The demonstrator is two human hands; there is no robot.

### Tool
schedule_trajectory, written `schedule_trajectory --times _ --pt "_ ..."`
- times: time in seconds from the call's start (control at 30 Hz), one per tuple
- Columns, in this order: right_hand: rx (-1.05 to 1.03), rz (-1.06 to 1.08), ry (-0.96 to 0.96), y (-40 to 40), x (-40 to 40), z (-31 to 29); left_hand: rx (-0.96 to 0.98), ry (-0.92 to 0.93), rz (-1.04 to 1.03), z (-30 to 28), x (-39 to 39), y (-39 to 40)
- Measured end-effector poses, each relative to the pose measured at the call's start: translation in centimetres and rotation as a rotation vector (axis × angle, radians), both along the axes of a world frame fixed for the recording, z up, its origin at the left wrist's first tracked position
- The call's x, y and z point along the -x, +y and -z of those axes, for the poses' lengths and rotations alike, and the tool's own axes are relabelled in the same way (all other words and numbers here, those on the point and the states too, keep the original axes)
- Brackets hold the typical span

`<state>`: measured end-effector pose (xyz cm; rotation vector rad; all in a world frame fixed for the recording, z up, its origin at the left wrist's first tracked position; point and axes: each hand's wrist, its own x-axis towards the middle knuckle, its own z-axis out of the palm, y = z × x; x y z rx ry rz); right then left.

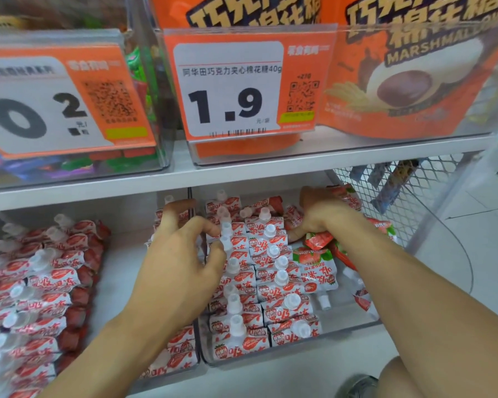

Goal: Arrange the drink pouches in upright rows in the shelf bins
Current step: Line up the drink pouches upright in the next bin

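Working the right-hand clear bin (pixel 342 330) on the lower shelf, both hands in among strawberry drink pouches (pixel 259 271). Two rows already upright w/ white spout caps (pixel 281 262) lined front to back; right side of bin a jumble, one pouch flat & upside down (pixel 314 271), others slumped vs. the far wall. More pouches in neighbouring bin at left (pixel 41 282), mostly upright-ish.

Left hand (pixel 184 254): fingers spread & curled, tips touching caps of the left row, holding nothing, prob. steadying the row. Right hand (pixel 325 216): closed round a crumpled pouch (pixel 318 239) at back of bin, palm down.

Handling, as a guess: soft film, squishy liquid/jelly fill, light-ish, slick surface. Sagging & tipping likely w/o neighbours pressing either side. Stiffest part = cap & spout neck, so best pinched there or across the top seam; a squeeze on the body only deforms it. Packed tight, rows likely self-supporting.
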<state>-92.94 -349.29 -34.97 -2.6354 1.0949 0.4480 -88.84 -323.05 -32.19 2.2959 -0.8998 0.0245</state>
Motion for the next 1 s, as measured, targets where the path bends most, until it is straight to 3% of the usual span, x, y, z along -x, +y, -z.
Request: schedule_trajectory --times 0.2,0.47,0.53,0.73,1.0 --pt "-0.114 0.031 -0.369 -1.7 2.3 -0.3 -0.007 -0.007 0.002 0.0 -0.1 0.1" --pt "0.163 -0.017 -0.741 -1.9 3.0 0.0 -0.021 -0.031 0.000 0.2 -0.2 -0.2" --pt "0.142 -0.009 -0.822 -1.0 2.3 -0.5 -0.021 -0.030 0.000 0.2 -0.2 -0.2" --pt "-0.093 -0.138 -0.712 0.4 0.5 0.3 -0.018 -0.024 0.015 0.1 -0.1 -0.1" --pt "-0.153 -0.112 -0.637 0.9 0.4 -0.2 -0.028 -0.058 0.029 0.2 -0.2 -0.1"
